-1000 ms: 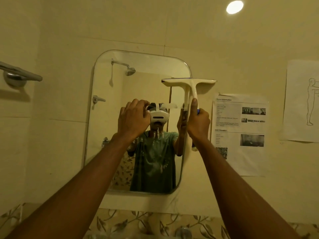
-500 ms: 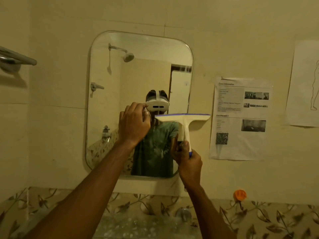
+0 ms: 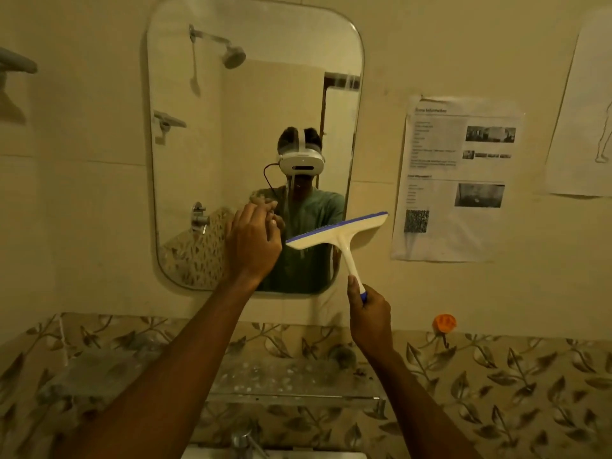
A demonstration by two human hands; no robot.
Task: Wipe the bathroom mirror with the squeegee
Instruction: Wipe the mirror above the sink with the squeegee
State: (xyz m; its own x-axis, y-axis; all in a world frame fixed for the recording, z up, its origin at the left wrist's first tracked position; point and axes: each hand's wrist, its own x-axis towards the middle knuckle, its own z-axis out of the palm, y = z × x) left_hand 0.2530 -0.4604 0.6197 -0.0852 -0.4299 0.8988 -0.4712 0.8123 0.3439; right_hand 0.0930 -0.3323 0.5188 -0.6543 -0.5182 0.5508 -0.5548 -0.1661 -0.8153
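While the right grip (image 3: pixel 369 309) clasps the squeegee (image 3: pixel 337 230), its blade tilted above, a mirror (image 3: pixel 251 94) stroke seems finished; next: lift, level, press. Whether the curled left grip (image 3: pixel 253 241) holds anything, I cannot tell.

It is a bathroom: above the left hand (image 3: pixel 253 243) the wall mirror (image 3: pixel 251 94) reflects a shower head (image 3: pixel 234 58), and below it stands a tap (image 3: pixel 243 442).
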